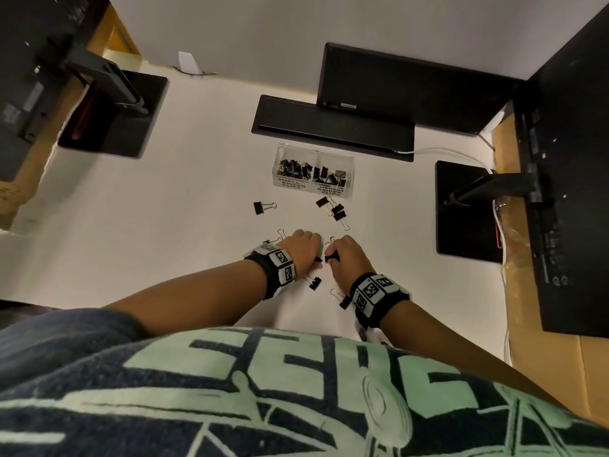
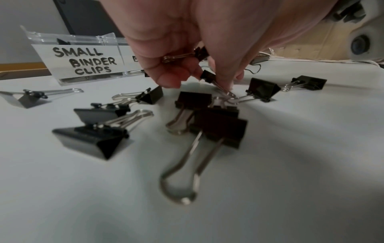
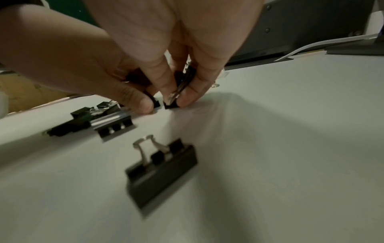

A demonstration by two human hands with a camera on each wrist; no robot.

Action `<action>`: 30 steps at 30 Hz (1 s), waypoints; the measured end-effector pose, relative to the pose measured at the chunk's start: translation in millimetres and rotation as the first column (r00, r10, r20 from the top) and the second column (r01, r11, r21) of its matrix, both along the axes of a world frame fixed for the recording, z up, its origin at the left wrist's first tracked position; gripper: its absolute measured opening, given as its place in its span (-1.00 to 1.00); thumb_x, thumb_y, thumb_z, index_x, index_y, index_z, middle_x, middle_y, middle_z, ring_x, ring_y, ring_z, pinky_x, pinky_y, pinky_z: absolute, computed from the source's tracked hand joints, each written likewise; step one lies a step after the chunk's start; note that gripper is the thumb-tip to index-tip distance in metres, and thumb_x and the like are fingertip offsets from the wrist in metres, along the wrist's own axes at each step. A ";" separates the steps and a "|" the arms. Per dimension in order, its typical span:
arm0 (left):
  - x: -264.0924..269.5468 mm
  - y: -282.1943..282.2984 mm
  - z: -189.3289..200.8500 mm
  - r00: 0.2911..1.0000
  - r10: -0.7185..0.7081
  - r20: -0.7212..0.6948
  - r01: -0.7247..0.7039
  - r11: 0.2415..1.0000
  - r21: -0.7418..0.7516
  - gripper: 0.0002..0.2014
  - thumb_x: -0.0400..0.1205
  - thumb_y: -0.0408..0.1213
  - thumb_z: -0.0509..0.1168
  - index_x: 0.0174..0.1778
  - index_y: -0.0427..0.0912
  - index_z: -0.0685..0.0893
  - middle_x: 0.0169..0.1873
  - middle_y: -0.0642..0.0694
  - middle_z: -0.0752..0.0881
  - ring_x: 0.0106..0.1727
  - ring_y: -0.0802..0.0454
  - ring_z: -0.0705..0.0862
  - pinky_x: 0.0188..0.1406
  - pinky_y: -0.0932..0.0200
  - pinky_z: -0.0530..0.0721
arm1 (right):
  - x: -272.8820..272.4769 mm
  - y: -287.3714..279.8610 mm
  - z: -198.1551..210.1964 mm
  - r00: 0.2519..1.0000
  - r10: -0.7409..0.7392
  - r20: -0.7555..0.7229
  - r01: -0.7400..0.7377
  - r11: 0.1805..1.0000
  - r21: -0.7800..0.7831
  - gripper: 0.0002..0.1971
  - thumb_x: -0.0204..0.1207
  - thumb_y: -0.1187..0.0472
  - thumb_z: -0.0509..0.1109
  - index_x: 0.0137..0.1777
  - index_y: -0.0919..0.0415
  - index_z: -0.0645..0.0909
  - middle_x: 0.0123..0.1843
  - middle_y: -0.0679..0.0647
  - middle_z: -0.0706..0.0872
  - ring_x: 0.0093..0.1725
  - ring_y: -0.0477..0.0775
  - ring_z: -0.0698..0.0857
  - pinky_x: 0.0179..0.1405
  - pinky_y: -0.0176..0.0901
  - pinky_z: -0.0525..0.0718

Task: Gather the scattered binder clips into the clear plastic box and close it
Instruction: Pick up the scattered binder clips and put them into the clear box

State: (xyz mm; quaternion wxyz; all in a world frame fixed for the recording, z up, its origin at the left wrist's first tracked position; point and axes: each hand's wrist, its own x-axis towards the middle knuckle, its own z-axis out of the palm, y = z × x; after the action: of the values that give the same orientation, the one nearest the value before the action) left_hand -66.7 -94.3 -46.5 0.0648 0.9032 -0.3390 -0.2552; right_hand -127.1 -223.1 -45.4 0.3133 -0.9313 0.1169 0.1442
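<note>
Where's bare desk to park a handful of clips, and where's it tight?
Free: the wide white stretch between the left monitor base and the lone clip; also the strip between the box and the right monitor base. Crowded: clips around both hands, left hand, right hand, up to the box.

Matt black binder clips (image 2: 218,126) with shiny metal handles, clear plastic box (image 1: 313,171)

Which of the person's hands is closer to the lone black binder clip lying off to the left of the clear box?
Left. The left hand is just below the lone black binder clip; the right hand lies farther right, beyond the left hand.
</note>
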 end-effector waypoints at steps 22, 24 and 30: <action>57.7 9.7 38.1 0.819 0.457 -0.346 -0.559 0.770 -0.306 -0.85 0.68 -0.26 0.18 0.04 -0.12 0.66 0.02 -0.08 0.73 -0.16 -0.03 0.67 -0.18 0.20 0.62 | 155.3 -21.7 60.1 0.999 0.032 -0.021 -0.035 0.986 -0.165 -0.64 0.55 0.48 0.23 0.17 0.09 0.70 0.37 0.13 0.60 0.23 0.17 0.66 -0.03 -0.19 0.58; 74.0 0.9 46.2 0.818 0.464 -0.341 -0.566 0.755 -0.330 -0.85 0.70 -0.22 0.16 0.03 -0.12 0.62 -0.04 -0.08 0.70 -0.25 -0.02 0.63 -0.35 0.25 0.60 | 150.8 -22.6 60.5 0.999 -0.017 0.030 0.021 0.991 -0.129 -0.67 0.58 0.45 0.22 0.12 0.09 0.71 0.34 0.13 0.60 0.22 0.15 0.65 -0.04 -0.23 0.53; 120.1 -35.9 63.9 0.858 0.449 -0.250 -0.514 0.765 -0.388 -0.85 0.66 -0.27 0.20 -0.12 -0.01 0.67 -0.07 -0.08 0.72 -0.21 0.00 0.63 -0.40 0.22 0.53 | 98.4 -27.3 59.6 0.983 -0.091 0.160 0.093 0.996 -0.004 -0.78 0.58 0.34 0.22 0.02 0.20 0.71 0.17 0.17 0.65 0.17 0.11 0.63 0.06 -0.27 0.47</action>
State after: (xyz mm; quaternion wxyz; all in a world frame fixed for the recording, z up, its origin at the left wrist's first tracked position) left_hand 53.3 -130.3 17.4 0.3549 0.9004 -0.1386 -0.2100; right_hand -28.7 -250.4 14.2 0.3224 -0.9354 0.1351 0.0538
